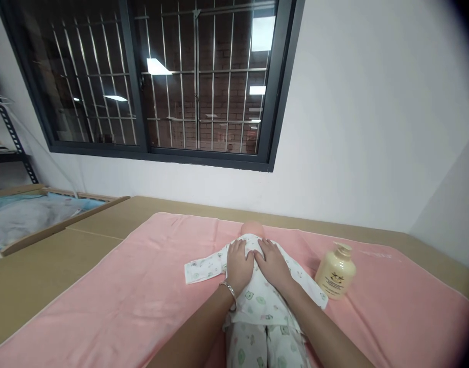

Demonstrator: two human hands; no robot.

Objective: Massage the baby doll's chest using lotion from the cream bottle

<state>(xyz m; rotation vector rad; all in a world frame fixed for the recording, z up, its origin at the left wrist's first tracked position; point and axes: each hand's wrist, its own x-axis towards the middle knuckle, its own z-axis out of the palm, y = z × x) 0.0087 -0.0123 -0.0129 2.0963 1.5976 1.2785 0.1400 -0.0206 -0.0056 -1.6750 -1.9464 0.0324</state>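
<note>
A baby doll [253, 228] lies on a pink sheet, its head toward the wall. It wears a white printed top [263, 301] with long sleeves spread to both sides, and matching trousers [248, 345]. My left hand [239, 265], with a silver bangle at the wrist, lies flat on the left of the doll's upper body. On the right of it rests my right hand [273, 266], palm down with the fingers stretched out. The two thumbs come close together at the middle. Both palms are hidden against the cloth.
A pale yellow pump bottle [336, 272] stands right of the doll, by its sleeve end. The pink sheet [142, 286] covers much of the brown tabletop [85, 245]. At the left is a wooden-edged bin [58, 222] with plastic-wrapped stuff. A barred window [204, 87] is behind.
</note>
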